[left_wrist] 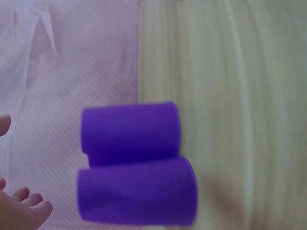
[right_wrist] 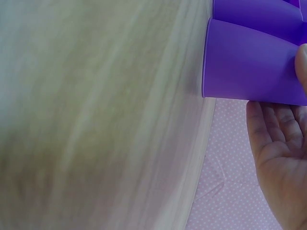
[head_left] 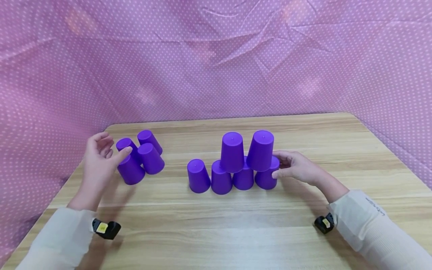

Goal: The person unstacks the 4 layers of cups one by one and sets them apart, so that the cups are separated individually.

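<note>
Purple cups stand upside down in two groups. On the right, two cups, the upper left cup [head_left: 232, 152] and the upper right cup [head_left: 261, 150], rest on a row of several cups. My right hand [head_left: 298, 167] holds the rightmost lower cup [head_left: 266, 179], thumb in front and fingers at its far side; the right wrist view shows the thumb [right_wrist: 302, 67] against its wall. My left hand [head_left: 98, 161] is beside the left group, where a near cup [head_left: 131, 171] stands close to several others. Its fingers are loosely bent, and the left wrist view shows them apart from the cups [left_wrist: 136, 191].
A wood-grain table [head_left: 209, 236] lies under everything. Pink dotted cloth [head_left: 202, 75] hangs behind it and along the sides. Small black devices sit at the left wrist [head_left: 107, 228] and the right wrist [head_left: 324, 223].
</note>
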Demonstrator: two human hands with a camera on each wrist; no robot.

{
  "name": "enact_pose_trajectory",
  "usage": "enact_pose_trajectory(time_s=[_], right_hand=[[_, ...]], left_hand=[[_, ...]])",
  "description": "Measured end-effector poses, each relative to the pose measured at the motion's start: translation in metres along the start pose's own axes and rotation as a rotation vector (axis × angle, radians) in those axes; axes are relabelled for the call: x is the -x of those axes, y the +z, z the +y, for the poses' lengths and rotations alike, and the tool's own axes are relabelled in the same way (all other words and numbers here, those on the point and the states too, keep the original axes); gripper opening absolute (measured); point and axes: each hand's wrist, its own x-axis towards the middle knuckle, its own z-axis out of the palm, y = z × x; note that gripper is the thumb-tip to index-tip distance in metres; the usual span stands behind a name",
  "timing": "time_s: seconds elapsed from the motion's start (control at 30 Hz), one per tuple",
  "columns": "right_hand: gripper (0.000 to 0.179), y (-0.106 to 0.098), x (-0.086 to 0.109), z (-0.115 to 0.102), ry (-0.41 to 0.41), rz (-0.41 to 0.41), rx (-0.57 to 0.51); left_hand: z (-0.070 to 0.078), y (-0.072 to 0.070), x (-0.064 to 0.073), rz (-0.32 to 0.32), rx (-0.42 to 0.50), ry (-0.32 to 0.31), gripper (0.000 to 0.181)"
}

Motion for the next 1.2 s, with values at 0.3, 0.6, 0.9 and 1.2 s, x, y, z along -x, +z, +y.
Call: enact_pose_trajectory(time_s=[0.3,0.6,0.9,1.2], right_hand=[[0.062,0.001,0.000,0.001,0.020,0.000,-0.020],[0.061,0.000,0.000,0.001,0.020,0.004,-0.002],[0.061,0.000,0.000,0.002,0.028,0.012,-0.002],[0.063,0.000,-0.001,0.002,0.013,-0.013,-0.013]], left_hand=[[0.033,0.015,0.006,-0.038,0.236,0.061,0.065],[0.055,0.028,0.013,-0.149,0.341,0.115,0.058],[0.073,0.044,0.023,-0.281,0.352,0.188,0.062],[0.083,0.062,0.037,-0.411,0.264,0.222,0.066]])
